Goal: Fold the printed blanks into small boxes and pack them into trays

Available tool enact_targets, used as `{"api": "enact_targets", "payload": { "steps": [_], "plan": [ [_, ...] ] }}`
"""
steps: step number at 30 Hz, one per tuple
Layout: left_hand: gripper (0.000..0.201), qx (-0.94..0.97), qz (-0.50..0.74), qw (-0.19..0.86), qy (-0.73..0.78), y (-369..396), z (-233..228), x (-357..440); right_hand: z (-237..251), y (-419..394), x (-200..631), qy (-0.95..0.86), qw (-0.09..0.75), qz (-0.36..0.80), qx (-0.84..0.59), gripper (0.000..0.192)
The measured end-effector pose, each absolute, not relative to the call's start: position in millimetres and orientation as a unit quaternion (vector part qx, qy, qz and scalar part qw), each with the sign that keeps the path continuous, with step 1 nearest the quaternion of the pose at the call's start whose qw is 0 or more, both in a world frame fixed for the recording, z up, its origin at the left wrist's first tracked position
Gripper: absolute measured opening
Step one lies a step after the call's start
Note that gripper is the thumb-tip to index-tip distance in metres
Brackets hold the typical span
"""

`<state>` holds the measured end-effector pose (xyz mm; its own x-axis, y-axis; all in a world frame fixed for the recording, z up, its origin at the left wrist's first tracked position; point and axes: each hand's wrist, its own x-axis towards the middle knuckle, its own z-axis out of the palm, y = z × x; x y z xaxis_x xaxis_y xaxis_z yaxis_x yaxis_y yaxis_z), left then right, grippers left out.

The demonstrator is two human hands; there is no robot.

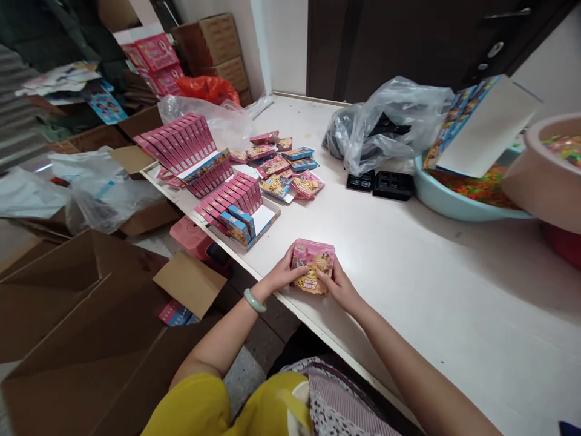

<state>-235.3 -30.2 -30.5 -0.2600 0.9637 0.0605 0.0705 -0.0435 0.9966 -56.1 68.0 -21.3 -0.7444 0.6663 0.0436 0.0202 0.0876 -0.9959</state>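
A white table runs from the near right toward a dark door at the far wall. On its far left edge stand display trays of pink boxes, with loose small packets just beyond them. Far right sit a clear plastic bag, black plastic trays and a pale blue basin of coloured sweets. Brown cardboard cartons crowd the floor on the left.

At the near table edge, the left hand and right hand clasp a small stack of pink printed packets from either side, fingers closed narrowly against its edges, the stack resting on the table.
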Motion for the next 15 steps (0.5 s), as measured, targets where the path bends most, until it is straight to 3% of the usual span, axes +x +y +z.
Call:
{"api": "enact_targets", "payload": {
  "steps": [3, 9, 15],
  "plan": [
    [0.078, 0.485, 0.514, 0.29, 0.646, -36, -44, -267, -11, 86, -76, -0.572, 0.264, 0.71, -0.314, 0.063],
    [0.044, 0.579, 0.273, 0.013, 0.768, -1, -29, -307, 4, 125, -102, -0.445, 0.335, 0.725, -0.406, 0.054],
    [0.058, 0.574, 0.102, -0.008, 0.813, 46, -22, -322, 3, 120, -125, -0.457, 0.304, 0.747, -0.374, 0.055]
  ]
}}
